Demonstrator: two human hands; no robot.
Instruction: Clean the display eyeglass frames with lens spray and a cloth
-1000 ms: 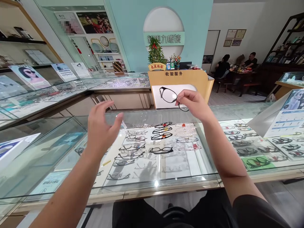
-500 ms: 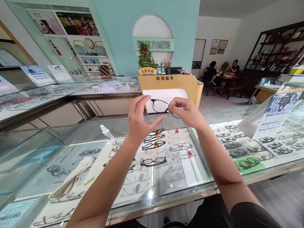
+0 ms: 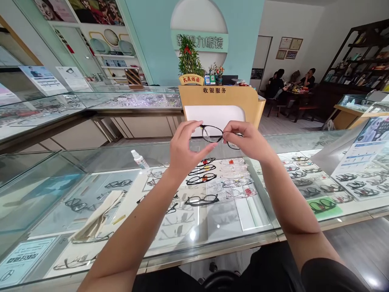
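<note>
A pair of black-rimmed eyeglasses (image 3: 212, 134) is held up above the glass counter. My right hand (image 3: 247, 140) pinches it near the bridge, thumb and fingers covering part of the right lens. At the other end is my left hand (image 3: 187, 146), curved in a C: its fingertips meet the upper left corner of the frame and its thumb lies at the lower rim. Under my hands, several eyeglasses, among them a dark pair (image 3: 201, 199), lie in rows on the display counter (image 3: 219, 241).
A small white spray bottle (image 3: 139, 159) stands left of my left hand. A beige cloth (image 3: 99, 215) lies further left. At right stands a folded sign (image 3: 354, 152). Beyond the counter is a wooden cashier desk (image 3: 219, 97); people sit at a table at the back right.
My left fingertips and thumb have closed in on the left end of the eyeglasses. The camera view has tipped down, and both hands appear slightly further right.
</note>
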